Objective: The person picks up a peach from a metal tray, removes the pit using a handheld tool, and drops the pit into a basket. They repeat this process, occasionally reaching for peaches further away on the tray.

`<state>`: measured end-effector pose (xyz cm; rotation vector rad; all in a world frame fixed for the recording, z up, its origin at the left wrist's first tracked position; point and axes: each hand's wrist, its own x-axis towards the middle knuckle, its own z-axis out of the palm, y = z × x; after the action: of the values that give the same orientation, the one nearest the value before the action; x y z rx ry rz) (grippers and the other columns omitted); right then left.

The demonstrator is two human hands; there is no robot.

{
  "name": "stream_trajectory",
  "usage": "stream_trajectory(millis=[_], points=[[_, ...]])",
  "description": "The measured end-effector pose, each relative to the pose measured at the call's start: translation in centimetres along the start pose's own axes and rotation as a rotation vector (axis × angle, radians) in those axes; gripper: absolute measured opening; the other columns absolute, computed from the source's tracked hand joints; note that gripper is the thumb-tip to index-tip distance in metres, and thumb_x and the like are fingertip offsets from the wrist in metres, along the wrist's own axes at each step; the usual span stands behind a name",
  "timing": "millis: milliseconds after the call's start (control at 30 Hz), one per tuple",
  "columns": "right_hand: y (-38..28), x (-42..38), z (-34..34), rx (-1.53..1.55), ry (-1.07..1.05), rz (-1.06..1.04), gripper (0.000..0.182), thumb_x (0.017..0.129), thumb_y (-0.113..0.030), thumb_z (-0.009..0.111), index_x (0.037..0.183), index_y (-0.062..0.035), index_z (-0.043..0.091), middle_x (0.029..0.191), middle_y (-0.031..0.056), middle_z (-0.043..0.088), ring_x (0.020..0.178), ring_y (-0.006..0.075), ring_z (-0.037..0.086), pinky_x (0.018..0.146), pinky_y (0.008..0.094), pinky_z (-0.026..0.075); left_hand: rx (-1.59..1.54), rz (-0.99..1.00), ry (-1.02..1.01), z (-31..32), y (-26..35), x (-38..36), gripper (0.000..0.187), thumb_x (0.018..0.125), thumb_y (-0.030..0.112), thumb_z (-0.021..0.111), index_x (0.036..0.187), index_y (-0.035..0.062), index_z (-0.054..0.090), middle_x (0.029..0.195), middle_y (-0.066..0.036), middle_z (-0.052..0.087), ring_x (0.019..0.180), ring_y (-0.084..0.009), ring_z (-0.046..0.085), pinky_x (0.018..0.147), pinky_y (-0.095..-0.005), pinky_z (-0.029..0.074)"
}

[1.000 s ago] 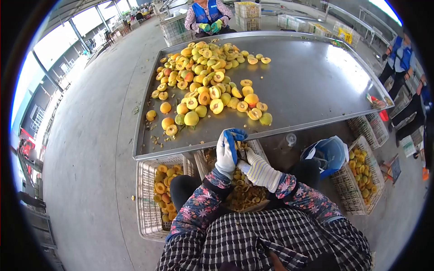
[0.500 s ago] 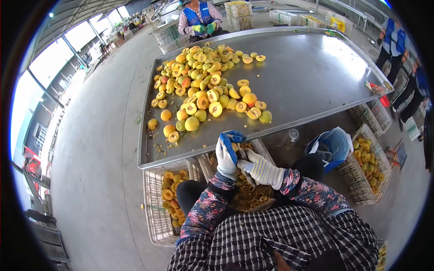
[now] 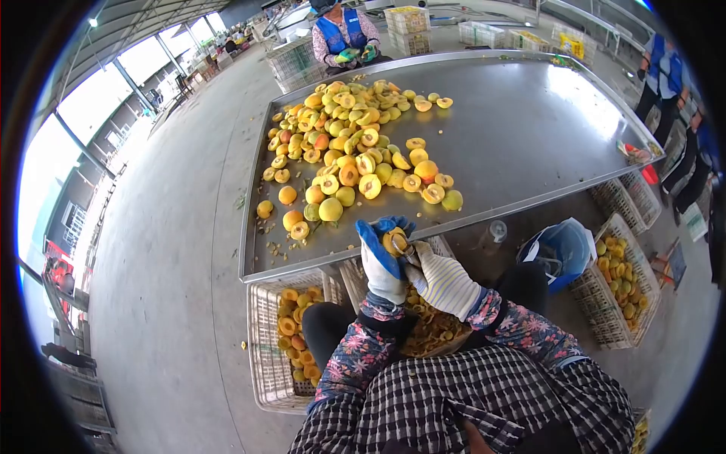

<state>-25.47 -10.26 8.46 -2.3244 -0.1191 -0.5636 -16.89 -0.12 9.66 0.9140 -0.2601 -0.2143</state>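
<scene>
My left hand [image 3: 381,261], in a white glove with blue coating, is closed around a halved yellow peach [image 3: 393,240] just off the table's near edge. In a striped white glove, my right hand [image 3: 448,284] grips a small metal tool [image 3: 411,253], its tip at the peach's cut face. The tool's exact kind is partly hidden by my fingers. Below both hands, a crate between my legs contains orange-yellow peach scraps [image 3: 431,330]. Beyond them, a heap of whole and halved peaches [image 3: 348,144] covers the left part of the metal table [image 3: 507,129].
A crate [image 3: 261,374] of peach halves stands by my left leg. To the right are a blue bucket [image 3: 563,253], a clear bottle [image 3: 495,231] and another peach-filled crate [image 3: 597,306]. Across the table sits a gloved co-worker [image 3: 346,34]; other people [image 3: 665,72] stand far right.
The view has shifted slightly, so the table appears farther right. My left hand has tilted, bringing the peach half into clear sight, with the tool against it. The co-worker's hands have moved apart.
</scene>
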Motion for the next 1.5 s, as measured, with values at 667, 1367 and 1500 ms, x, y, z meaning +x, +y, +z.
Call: stream_trajectory(millis=[667, 1367, 1500], points=[[1.0, -0.5, 0.9, -0.217, -0.174, -0.170, 0.039, 0.097, -0.020, 0.046, 0.121, 0.0105, 0.045, 0.080, 0.0213, 0.066, 0.069, 0.0390, 0.065, 0.056, 0.0470, 0.050, 0.272, 0.005, 0.076, -0.6, 0.0, -0.4, 0.056, 0.105, 0.049, 0.036, 0.095, 0.0002, 0.061, 0.082, -0.008, 0.065, 0.077, -0.0183, 0.062, 0.075, -0.0315, 0.051], [3.7, -0.1, 0.8, 0.466, -0.297, 0.049, 0.035, 0.098, -0.020, 0.056, 0.130, -0.0079, 0.048, 0.085, 0.0041, 0.059, 0.068, 0.0116, 0.055, 0.063, 0.0275, 0.045, 0.612, 0.366, -0.385, -3.9, -1.7, 1.0, 0.032, 0.105, 0.020, 0.045, 0.131, 0.0003, 0.046, 0.089, -0.013, 0.067, 0.076, -0.0256, 0.067, 0.083, -0.0386, 0.055], [3.0, -0.5, 0.0, 0.561, -0.460, 0.225, 0.038, 0.098, -0.021, 0.057, 0.131, -0.0051, 0.047, 0.085, 0.0022, 0.058, 0.068, 0.0118, 0.055, 0.063, 0.0259, 0.045, 0.568, 0.397, -0.612, -5.9, -2.6, 2.4, 0.047, 0.104, 0.012, 0.046, 0.149, 0.0088, 0.032, 0.087, -0.014, 0.066, 0.077, -0.0237, 0.067, 0.079, -0.0389, 0.056]])
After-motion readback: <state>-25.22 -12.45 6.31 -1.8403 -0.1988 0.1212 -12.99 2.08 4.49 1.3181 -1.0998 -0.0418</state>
